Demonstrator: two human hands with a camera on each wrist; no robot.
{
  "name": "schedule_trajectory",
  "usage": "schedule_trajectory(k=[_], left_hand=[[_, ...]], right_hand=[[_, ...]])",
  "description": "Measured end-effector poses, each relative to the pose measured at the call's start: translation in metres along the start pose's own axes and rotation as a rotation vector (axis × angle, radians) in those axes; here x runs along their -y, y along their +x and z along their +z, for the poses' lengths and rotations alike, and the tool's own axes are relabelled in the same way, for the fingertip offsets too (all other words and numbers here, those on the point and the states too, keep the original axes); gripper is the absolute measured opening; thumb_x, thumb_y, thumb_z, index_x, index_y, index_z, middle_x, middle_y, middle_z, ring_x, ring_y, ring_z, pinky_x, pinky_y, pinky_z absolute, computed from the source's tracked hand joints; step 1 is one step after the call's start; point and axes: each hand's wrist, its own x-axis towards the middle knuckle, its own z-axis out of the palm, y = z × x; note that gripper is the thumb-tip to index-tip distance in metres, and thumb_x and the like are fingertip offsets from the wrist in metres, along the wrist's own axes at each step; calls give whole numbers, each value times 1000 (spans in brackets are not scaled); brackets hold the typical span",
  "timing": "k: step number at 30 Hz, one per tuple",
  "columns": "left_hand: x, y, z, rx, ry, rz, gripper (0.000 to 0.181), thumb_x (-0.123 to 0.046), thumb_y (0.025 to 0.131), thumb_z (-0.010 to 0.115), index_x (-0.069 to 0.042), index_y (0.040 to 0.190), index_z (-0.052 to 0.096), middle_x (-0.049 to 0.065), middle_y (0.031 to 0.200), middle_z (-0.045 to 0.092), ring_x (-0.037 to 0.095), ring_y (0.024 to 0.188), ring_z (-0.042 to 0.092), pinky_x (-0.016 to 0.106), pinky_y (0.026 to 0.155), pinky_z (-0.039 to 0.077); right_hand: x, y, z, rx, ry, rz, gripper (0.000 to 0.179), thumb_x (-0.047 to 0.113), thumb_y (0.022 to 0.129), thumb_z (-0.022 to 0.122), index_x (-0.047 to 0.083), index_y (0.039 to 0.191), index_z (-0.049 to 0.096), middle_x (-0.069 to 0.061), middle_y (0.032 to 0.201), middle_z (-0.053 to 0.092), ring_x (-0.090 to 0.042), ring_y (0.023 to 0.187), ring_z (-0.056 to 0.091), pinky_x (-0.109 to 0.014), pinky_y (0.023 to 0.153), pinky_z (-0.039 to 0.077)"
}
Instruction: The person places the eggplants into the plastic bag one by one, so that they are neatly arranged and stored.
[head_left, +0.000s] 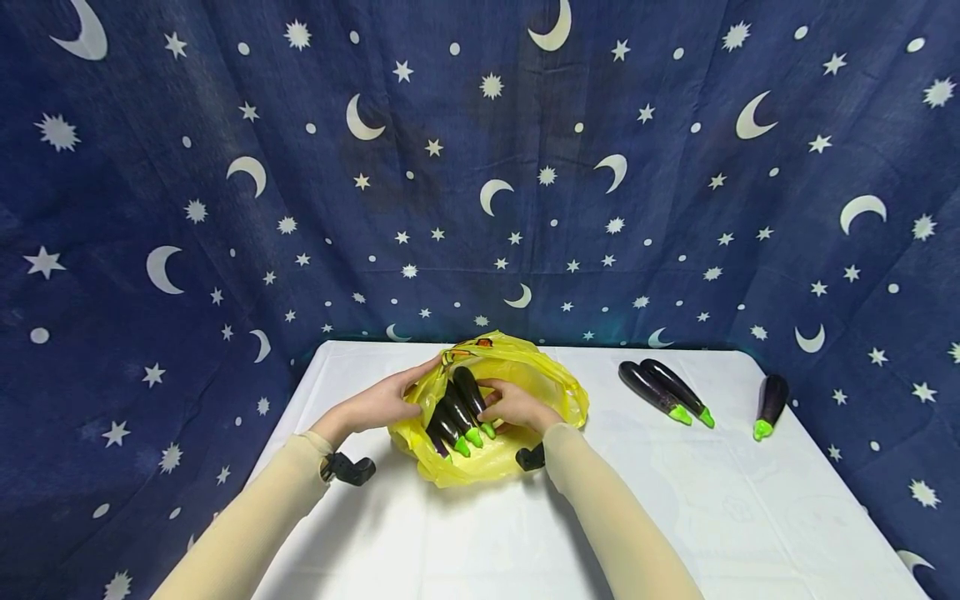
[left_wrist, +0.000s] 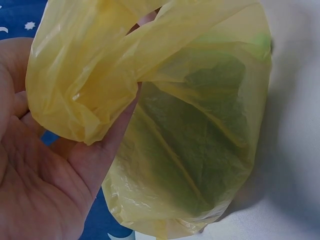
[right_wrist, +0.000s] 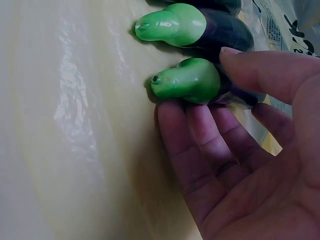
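Observation:
A yellow plastic bag [head_left: 558,392] lies on the white table with its mouth spread wide. Inside it, several dark purple eggplants [head_left: 448,421] with bright green stems lie side by side. My left hand [head_left: 382,402] holds the bag's left edge, thumb inside the mouth; in the left wrist view the film [left_wrist: 195,165] hides some of its fingers. Reaching into the bag, my right hand [head_left: 517,406] grips the rightmost eggplant [right_wrist: 195,82], thumb over its top and fingers along its side. A neighbouring eggplant [right_wrist: 170,24] lies just beside that one.
To the right on the white table [head_left: 675,500], two eggplants [head_left: 663,390] lie together, and a single eggplant [head_left: 771,404] is near the right edge. A dark blue curtain [head_left: 450,208] with moons and stars hangs behind and at both sides.

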Motion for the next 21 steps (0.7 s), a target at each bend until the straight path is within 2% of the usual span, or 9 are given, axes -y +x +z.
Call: schedule_trajectory(k=[10,16,21], left_hand=[[3,2,1,-2,-5,4,92,-4,85,64,-29,164,25,5,167,28,24,146,32,49,117,31],[4,3,1,-8,-7,7,91,-5,86,65,-28,164,25,6,166,28,24,145,34,48,116,32],[5,3,2,-10,-1,2,90,-7,87,66,-29,164,25,5,167,27,24,147,31,49,117,31]], right_hand=[[-1,-2,-2,-22,-21,-10,79,10,87,77,8,156,40,-17,118,61,-26,91,66,-50,77,59],[3,-10,-9,-29,-68,-51,78,11,88,76,8,157,39,-21,130,58,-30,93,66,-50,76,59],[8,-18,-14,-12,-104,-93,78,14,90,75,9,158,38,-23,139,54,-29,98,65,-51,81,58]])
